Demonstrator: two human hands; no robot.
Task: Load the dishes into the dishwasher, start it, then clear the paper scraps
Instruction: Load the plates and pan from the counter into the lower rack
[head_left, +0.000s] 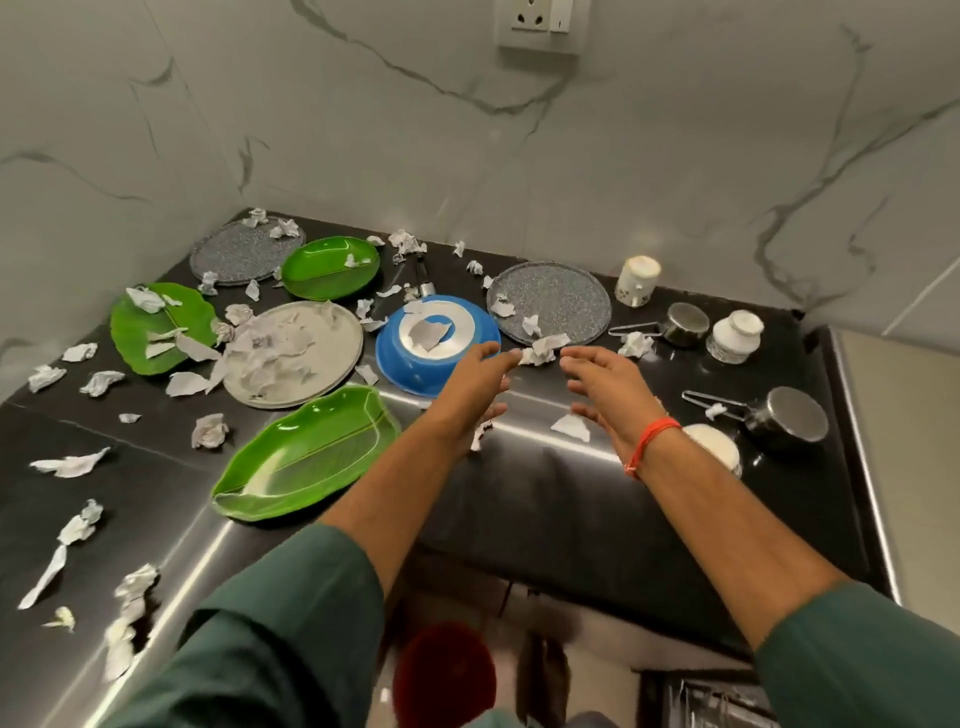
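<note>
Both my hands reach out over the dark counter (571, 509), empty, fingers apart. My left hand (475, 382) hovers at the right edge of an upside-down blue bowl (415, 364) with a paper scrap on its base. My right hand (605, 387) is a little right of it, near a crumpled scrap (543, 351) and the speckled grey plate (553, 301). Three green leaf-shaped plates (306, 452) (161, 330) (330, 267), a beige plate (298, 353) heaped with scraps and another speckled plate (244, 252) lie to the left. Paper scraps (208, 431) litter the counter.
Two steel measuring cups (784, 418) (683, 322), white jars (735, 335) (636, 280) and a white lid (714, 447) stand at the right. A marble wall with a socket (540, 23) backs the counter. Below the front edge sit a red bin (444, 675) and a dish rack (711, 701).
</note>
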